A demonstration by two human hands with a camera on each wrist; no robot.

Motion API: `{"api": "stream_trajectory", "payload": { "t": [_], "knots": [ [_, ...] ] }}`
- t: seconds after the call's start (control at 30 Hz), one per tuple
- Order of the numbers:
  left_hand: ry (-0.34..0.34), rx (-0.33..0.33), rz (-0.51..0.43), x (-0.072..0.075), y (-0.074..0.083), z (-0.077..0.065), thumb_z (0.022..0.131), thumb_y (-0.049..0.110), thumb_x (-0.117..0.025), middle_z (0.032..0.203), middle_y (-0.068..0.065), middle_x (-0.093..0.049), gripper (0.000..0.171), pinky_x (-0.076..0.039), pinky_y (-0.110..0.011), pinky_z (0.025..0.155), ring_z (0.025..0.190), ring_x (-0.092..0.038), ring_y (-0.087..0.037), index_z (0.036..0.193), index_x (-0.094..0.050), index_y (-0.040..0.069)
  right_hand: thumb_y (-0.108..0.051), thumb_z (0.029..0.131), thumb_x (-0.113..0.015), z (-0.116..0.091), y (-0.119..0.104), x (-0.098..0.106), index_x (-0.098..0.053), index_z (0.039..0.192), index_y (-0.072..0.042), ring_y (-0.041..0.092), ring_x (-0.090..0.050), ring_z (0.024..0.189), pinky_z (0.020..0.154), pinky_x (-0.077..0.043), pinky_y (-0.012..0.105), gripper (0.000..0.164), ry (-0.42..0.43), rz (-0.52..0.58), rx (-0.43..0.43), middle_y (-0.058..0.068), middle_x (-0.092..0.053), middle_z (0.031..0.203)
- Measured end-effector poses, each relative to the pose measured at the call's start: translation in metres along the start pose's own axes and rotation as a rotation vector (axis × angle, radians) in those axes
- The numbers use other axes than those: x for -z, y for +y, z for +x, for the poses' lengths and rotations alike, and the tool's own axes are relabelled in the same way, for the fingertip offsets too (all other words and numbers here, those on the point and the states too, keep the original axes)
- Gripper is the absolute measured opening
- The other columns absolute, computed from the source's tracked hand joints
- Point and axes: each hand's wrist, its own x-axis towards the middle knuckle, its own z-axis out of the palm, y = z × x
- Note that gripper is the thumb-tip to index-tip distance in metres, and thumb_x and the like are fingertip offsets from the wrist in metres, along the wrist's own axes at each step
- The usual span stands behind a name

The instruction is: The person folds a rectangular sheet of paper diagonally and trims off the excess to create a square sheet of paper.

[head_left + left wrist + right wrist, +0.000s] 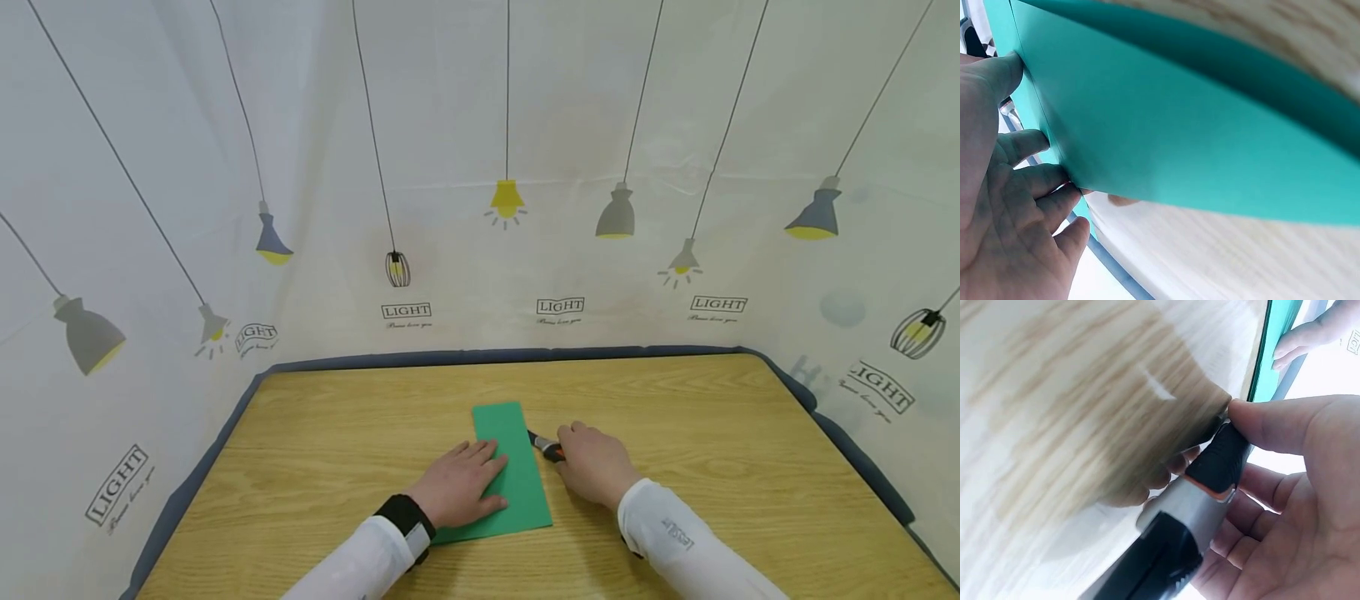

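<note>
A green sheet of paper or card (pixel 521 492) lies on the wooden table in front of me. My left hand (pixel 461 482) rests on it with fingers spread, pressing its left part. In the left wrist view the green sheet (pixel 1166 131) has a thin straight line along it near the fingertips, and its near edge lifts off the wood. Just right of the sheet, my right hand (pixel 596 462) grips a utility knife (pixel 552 451), its front end pointing at the sheet's right edge. The right wrist view shows the knife's black, grey and orange handle (pixel 1213 472) under the thumb.
The wooden table (pixel 337 442) has a dark padded rim (pixel 465 357) along its back and sides. Behind it hangs a white curtain (pixel 450 125) printed with lamps. A black band (pixel 405 515) circles the left wrist over a white sleeve.
</note>
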Motion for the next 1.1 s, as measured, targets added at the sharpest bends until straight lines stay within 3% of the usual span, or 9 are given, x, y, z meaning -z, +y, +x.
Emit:
{"api": "stream_trajectory", "payload": {
  "t": [0.53, 0.73, 1.1],
  "knots": [
    [-0.026, -0.009, -0.014, 0.003, 0.0, -0.002, 0.102, 0.055, -0.055, 0.162, -0.009, -0.037, 0.067, -0.028, -0.041, 0.121, 0.15, -0.033, -0.022, 0.157, -0.045, 0.016, -0.024, 0.092, -0.077, -0.005, 0.01, 0.002, -0.064, 0.106, -0.006, 0.019, -0.054, 0.071, 0.061, -0.051, 0.038, 0.026, -0.002, -0.016, -0.014, 0.005, -0.057, 0.088],
    [-0.039, -0.026, -0.039, 0.003, -0.001, -0.003, 0.102, 0.055, -0.055, 0.163, -0.009, -0.036, 0.068, -0.028, -0.041, 0.121, 0.15, -0.032, -0.023, 0.157, -0.044, 0.016, -0.023, 0.091, -0.077, -0.009, 0.008, -0.001, -0.063, 0.102, -0.006, 0.019, -0.052, 0.069, 0.058, -0.05, 0.038, 0.024, 0.001, 0.0, -0.007, 0.004, -0.055, 0.085],
    [-0.058, -0.043, -0.098, 0.0, 0.002, -0.005, 0.102, 0.055, -0.055, 0.164, -0.007, -0.034, 0.068, -0.029, -0.039, 0.121, 0.151, -0.031, -0.021, 0.158, -0.043, 0.018, -0.023, 0.092, -0.077, -0.006, 0.0, -0.002, -0.065, 0.109, -0.005, 0.02, -0.058, 0.077, 0.063, -0.054, 0.041, 0.028, 0.008, -0.01, -0.007, 0.006, -0.059, 0.091]
  ]
}}
